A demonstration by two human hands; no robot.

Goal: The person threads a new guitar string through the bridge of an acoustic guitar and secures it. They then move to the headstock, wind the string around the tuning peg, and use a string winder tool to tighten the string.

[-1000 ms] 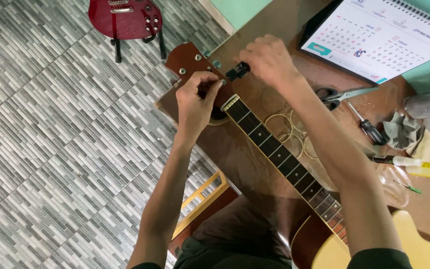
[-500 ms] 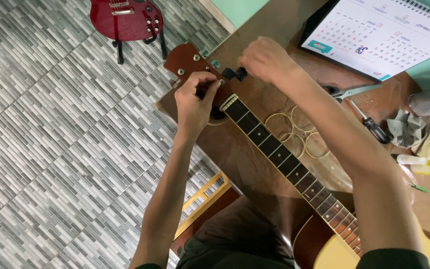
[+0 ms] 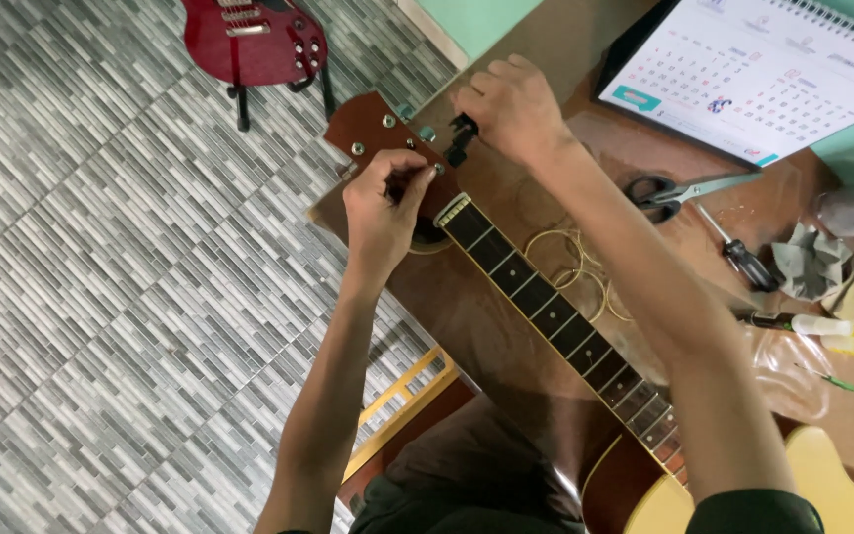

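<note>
An acoustic guitar lies across a brown table point(image 3: 506, 326), its dark fretboard point(image 3: 546, 307) running to a brown headstock point(image 3: 373, 124) at the table's far left corner. My left hand point(image 3: 383, 208) rests on the headstock, fingers pinched at a tuning post. My right hand point(image 3: 511, 104) holds a small black string winder point(image 3: 461, 136) at the tuner on the headstock's right edge. The pale yellow guitar body point(image 3: 832, 485) shows at the lower right.
Coiled strings point(image 3: 575, 267) lie on the table beside the neck. Scissors point(image 3: 679, 190), a black-handled screwdriver point(image 3: 743, 252), a crumpled grey cloth point(image 3: 812, 262), a small bottle point(image 3: 842, 331) and a desk calendar point(image 3: 753, 69) sit to the right. A red electric guitar point(image 3: 249, 40) stands on the tiled floor.
My right hand has turned with the black winder at the tuner, shifting slightly left and up. My left hand stays pinched on the headstock.
</note>
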